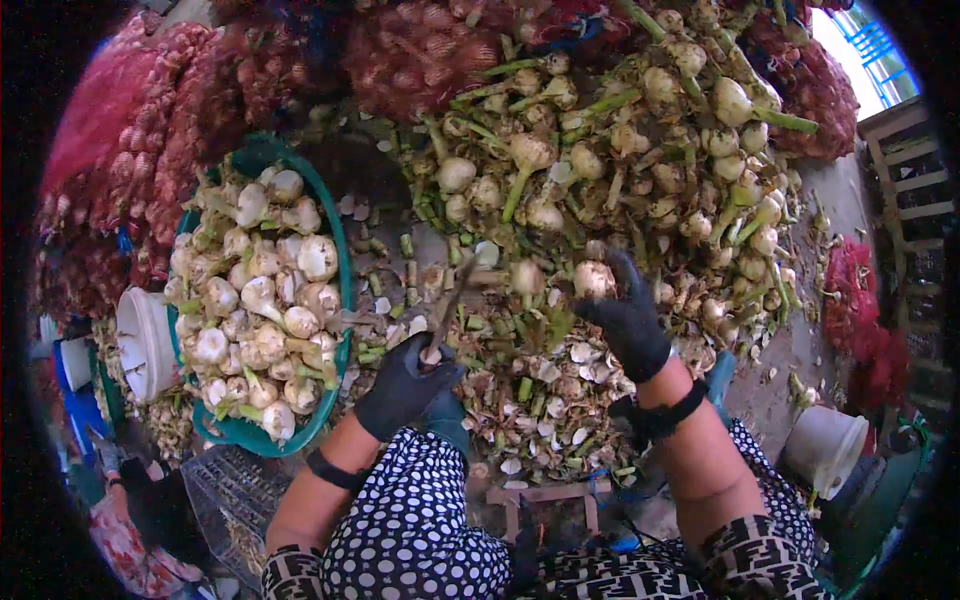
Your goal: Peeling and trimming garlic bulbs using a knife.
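My left hand (pixel 405 386), in a black glove, is closed around the handle of a knife (pixel 454 307) whose narrow blade points up and away from me. In a matching glove, my right hand (pixel 634 319) has its thumb and fingers around a pale garlic bulb (pixel 595 279). Just left of that bulb, another garlic bulb (pixel 527 277) looks blurred. Below and between my hands lies a heap of cut roots, skins and stem pieces (pixel 544 397). Beyond the right hand spreads a big pile of untrimmed garlic with green stems (pixel 585 161).
A green basket (pixel 346 262) full of trimmed garlic stands at left, beside a white bucket (pixel 142 345). Red mesh sacks (pixel 424 60) line the back. Another white bucket (pixel 825 450) and a wooden pallet (pixel 911 187) are at right. Another person's gloved hand (pixel 105 454) shows at lower left.
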Tool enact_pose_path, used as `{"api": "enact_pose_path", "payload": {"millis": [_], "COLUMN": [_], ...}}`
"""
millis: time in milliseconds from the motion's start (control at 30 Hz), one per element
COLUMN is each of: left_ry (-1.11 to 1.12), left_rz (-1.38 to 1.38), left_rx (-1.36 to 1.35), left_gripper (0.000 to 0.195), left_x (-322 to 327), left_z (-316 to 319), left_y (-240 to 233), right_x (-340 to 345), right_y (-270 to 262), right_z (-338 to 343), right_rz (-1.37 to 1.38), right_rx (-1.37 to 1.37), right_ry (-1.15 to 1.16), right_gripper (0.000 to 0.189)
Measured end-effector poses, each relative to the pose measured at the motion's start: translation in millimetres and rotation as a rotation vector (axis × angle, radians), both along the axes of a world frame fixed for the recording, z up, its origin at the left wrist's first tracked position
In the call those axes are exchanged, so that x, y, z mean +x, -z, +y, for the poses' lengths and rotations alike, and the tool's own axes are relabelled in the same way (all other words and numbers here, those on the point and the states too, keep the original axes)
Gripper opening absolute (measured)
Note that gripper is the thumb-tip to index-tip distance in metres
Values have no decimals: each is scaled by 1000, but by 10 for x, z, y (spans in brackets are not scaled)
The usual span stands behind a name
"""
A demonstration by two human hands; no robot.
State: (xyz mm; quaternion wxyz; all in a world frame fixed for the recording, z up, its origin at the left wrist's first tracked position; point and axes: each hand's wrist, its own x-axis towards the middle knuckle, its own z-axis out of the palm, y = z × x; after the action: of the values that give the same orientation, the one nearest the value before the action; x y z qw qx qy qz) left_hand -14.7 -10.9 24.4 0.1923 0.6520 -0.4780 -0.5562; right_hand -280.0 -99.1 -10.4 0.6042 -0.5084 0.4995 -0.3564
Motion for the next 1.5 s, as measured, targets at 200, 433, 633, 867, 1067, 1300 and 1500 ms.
{"api": "enact_pose_path", "payload": {"millis": [200, 433, 633, 867, 1067, 1300, 1500], "left_ry": [143, 441, 519, 486, 119, -241, -191], "left_rz": [-64, -420, -376, -575, -245, 321, 266], "left_rx": [-226, -692, -486, -364, -182, -32, -48], "left_gripper": [34, 36, 43, 26, 32, 21, 25], "left_x": [-101, -76, -83, 680, 277, -21, -42], "left_z": [-61, -41, -80, 187, 81, 73, 14], "left_y": [-9, -157, -206, 991, 526, 154, -34], "right_x": [401, 497, 512, 526, 412, 297, 494], "right_y": [-458, -305, -352, -480, -310, -286, -384], "right_z": [293, 399, 356, 728, 475, 283, 291], "right_rz": [-244, -17, 245, 203, 235, 87, -382], "right_rx": [107, -86, -335, -163, -273, -68, 165], "right_ry": [-63, -231, -331, -365, -257, -83, 28], "right_gripper": [56, 54, 45, 60, 55, 61, 57]}}
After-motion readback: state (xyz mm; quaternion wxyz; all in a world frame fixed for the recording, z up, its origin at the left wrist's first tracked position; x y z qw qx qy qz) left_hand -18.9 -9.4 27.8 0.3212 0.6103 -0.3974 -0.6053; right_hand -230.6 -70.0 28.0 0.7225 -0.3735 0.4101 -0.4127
